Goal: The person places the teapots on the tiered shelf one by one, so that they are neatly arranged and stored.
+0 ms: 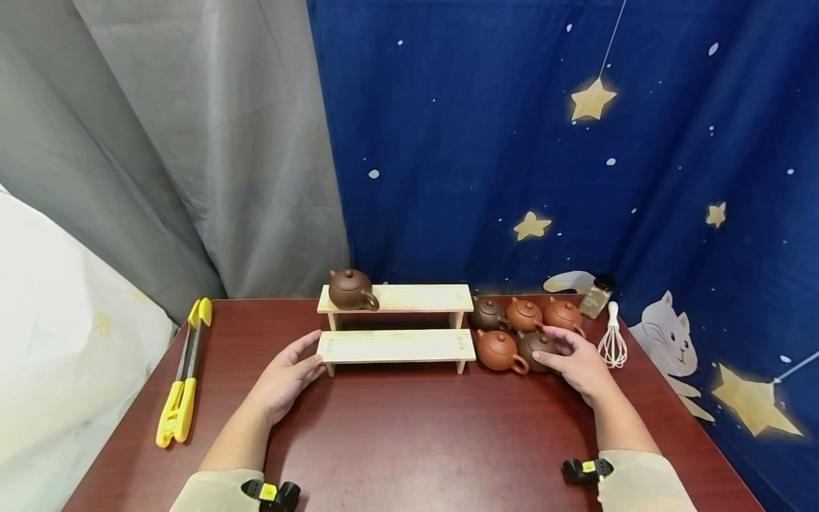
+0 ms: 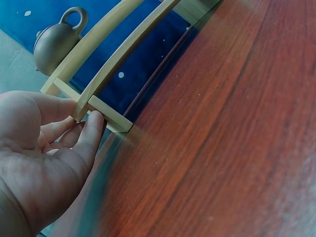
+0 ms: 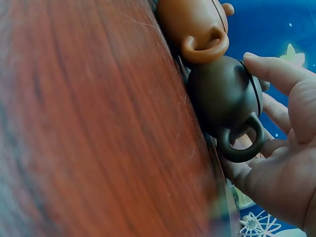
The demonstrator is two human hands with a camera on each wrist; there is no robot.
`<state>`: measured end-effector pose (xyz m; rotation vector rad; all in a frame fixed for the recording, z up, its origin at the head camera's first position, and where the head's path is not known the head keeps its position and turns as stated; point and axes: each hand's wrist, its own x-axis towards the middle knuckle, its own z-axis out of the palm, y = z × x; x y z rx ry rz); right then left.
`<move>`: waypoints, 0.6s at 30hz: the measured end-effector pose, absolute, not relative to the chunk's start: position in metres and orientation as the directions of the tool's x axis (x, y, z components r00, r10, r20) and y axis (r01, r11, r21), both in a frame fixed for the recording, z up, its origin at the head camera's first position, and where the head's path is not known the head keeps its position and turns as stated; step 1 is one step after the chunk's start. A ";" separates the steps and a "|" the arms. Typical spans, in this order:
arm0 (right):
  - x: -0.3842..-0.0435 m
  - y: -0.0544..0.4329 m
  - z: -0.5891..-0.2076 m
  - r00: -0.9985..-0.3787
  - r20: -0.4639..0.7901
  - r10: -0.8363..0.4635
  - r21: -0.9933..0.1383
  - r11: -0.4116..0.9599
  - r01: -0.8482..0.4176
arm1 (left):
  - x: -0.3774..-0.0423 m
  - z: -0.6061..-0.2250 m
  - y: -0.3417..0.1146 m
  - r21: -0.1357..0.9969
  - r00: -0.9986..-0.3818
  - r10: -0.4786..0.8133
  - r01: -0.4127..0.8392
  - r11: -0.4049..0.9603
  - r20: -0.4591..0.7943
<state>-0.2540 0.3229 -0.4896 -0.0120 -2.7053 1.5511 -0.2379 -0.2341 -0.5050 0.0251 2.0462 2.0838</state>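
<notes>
My left hand (image 1: pixel 288 377) is at the left end of the lower tier of a two-tier wooden display stand (image 1: pixel 397 346), pinching its corner between thumb and fingers. On the upper tier's left end sits a dark brown teapot (image 1: pixel 349 289), its handle toward the right. My right hand (image 1: pixel 574 360) curls round another dark brown teapot (image 3: pixel 224 98) on the table, thumb at its lid edge and fingers behind its handle. Beside that one stands a reddish-brown teapot (image 1: pixel 498 350). Behind them are a dark teapot (image 1: pixel 488 313) and two reddish-brown teapots, one left (image 1: pixel 525 313) and one right (image 1: pixel 563 315).
Yellow-handled tongs (image 1: pixel 184 373) lie at the table's left side. At the back right are a black-capped jar (image 1: pixel 597 297) and a white whisk (image 1: pixel 613 341). Grey and blue curtains (image 1: pixel 448 142) hang behind the red-brown table (image 1: pixel 435 441).
</notes>
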 end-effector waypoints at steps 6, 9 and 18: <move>-0.255 0.325 -0.492 -1.000 -0.015 0.003 -0.846 0.533 0.014 | -0.237 -0.506 -0.234 0.989 -0.975 0.166 -0.148 -0.010 -0.144; -0.256 0.326 -0.493 -1.000 -0.014 -0.025 -0.840 0.542 -0.001 | -0.237 -0.506 -0.235 0.989 -0.976 0.165 -0.149 -0.011 -0.145; -0.255 0.326 -0.494 -1.000 -0.008 -0.028 -0.848 0.531 -0.008 | -0.239 -0.507 -0.235 0.989 -0.975 0.170 -0.147 -0.008 -0.144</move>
